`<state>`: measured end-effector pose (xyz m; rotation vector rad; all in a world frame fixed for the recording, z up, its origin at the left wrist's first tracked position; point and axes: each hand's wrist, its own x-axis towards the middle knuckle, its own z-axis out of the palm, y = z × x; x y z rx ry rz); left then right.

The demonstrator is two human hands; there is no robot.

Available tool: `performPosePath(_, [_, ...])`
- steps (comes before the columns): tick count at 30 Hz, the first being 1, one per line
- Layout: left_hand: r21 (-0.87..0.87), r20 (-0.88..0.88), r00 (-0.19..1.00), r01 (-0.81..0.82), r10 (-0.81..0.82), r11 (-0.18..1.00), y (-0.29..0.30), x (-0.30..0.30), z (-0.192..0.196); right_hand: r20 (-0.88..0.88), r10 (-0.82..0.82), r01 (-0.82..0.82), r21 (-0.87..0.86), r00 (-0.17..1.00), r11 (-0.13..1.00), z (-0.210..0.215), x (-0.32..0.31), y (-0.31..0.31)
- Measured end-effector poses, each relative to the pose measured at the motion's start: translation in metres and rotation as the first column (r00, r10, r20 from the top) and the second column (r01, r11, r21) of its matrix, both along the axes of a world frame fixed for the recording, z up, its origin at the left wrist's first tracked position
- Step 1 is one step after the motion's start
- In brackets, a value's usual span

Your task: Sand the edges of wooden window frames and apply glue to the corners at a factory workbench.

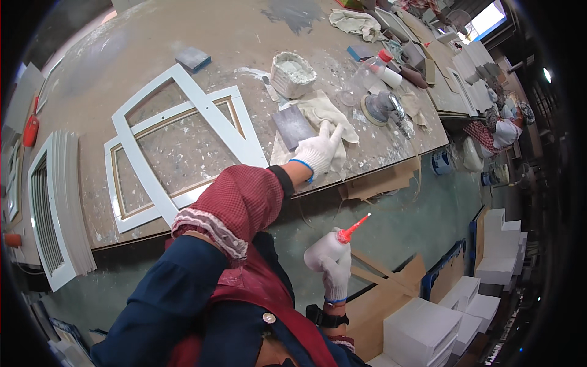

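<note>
Reaching up to centre frame, the left hand point(317, 153) in a white glove lies flat with fingers spread on a cloth point(327, 116) at the counter point(122, 55) edge, just beside a grey sanding sheet point(292, 125); it grips nothing that shows. Right hand point(336, 275), also gloved, is closed around a white glue bottle point(325, 248) at lower centre, off the counter and over the floor point(391, 214), red nozzle point(354, 227) tilted toward upper right.

Two white frames point(183, 134) lie overlapped on the counter at centre left, the top one set askew across the lower. A white louvred panel point(52, 208) hangs at the counter's left edge. Above the cloth sits a tub of filler point(292, 73), with an orbital sander point(380, 107) and a clear bottle with red cap point(376, 67) to its right. A small blue-grey block point(193, 59) is upper centre-left. White boxes point(428, 330) stack on the floor at lower right, cardboard point(391, 293) near them. Counter surface is dusty and paint-splashed.
</note>
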<state>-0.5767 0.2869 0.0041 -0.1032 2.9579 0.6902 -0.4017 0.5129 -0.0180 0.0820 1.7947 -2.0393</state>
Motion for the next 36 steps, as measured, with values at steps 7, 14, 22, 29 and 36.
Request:
performPosePath(7, [0.003, 0.048, 0.997, -0.057, 0.057, 0.998, -0.021, -0.035, -0.039, 0.034, 0.058, -0.058, -0.009, 0.998, 0.998, 0.011, 0.013, -0.013])
performPosePath(14, [0.712, -0.199, 0.977, 0.092, 0.074, 0.696, -0.056, -0.032, 0.032, 0.007, 0.027, -0.027, -0.089, 1.0, 0.996, 0.006, 0.021, -0.001])
performPosePath(22, [0.895, -0.245, 0.936, 0.318, 0.253, -0.313, -0.145, -0.024, 0.076, 0.009, 0.049, -0.048, -0.077, 0.999, 0.996, 0.02, 0.019, -0.024])
performPosePath(29, [0.806, -0.201, 0.941, 0.317, 0.272, -0.5, -0.131, 0.127, 0.08, 0.004, 0.194, -0.194, 0.054, 0.981, 0.98, 0.032, 0.025, -0.036])
performPosePath(36, [0.919, -0.202, 0.978, 0.205, 0.043, -0.337, -0.097, 0.227, 0.057, -0.083, 0.457, -0.438, 0.178, 0.885, 0.881, 0.032, 0.026, -0.067])
